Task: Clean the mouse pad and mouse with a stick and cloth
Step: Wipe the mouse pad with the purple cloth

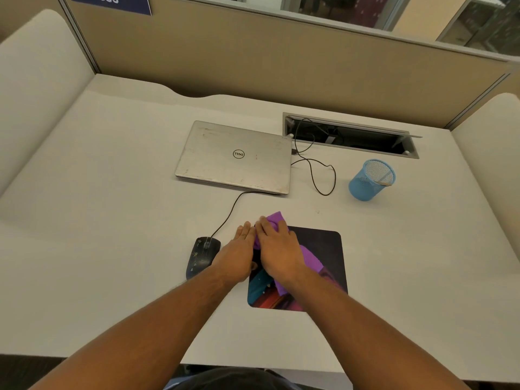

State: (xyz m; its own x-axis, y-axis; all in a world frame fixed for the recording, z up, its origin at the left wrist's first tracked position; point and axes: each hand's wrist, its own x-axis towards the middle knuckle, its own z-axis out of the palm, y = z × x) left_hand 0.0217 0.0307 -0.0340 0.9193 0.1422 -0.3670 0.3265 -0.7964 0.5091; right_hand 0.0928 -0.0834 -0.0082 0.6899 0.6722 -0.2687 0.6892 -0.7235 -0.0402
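Both forearms reach in from the near desk edge and meet over the near-left part of the mouse pad point(318, 249). Your right hand point(277, 249) lies flat, fingers straight, pressing the purple cloth point(311, 256) onto the pad; cloth shows past the fingertips at the far left corner and trails out below the wrist toward the near right. Your left hand point(239, 256) rests just beside it, fingers extended and relaxed, touching the pad's left edge and the cloth's rim, holding nothing that you can see. Judgement: pad wiping is in hand, left hand steadying the pad. The black mouse point(202, 256) sits on the desk point(112, 220) just left of your left hand, long axis running near to far, tail end toward you, its cable point(228, 212) leading away to the closed laptop point(236, 157) farther back. It shows pale specks on its shell, so it reads as not yet cleaned. Your left hand is the nearer to it; the cloth hand would have to cross over. No stick can be made out; a thin pale thing leans inside the blue mesh cup point(371, 180) at far right, identity unclear.
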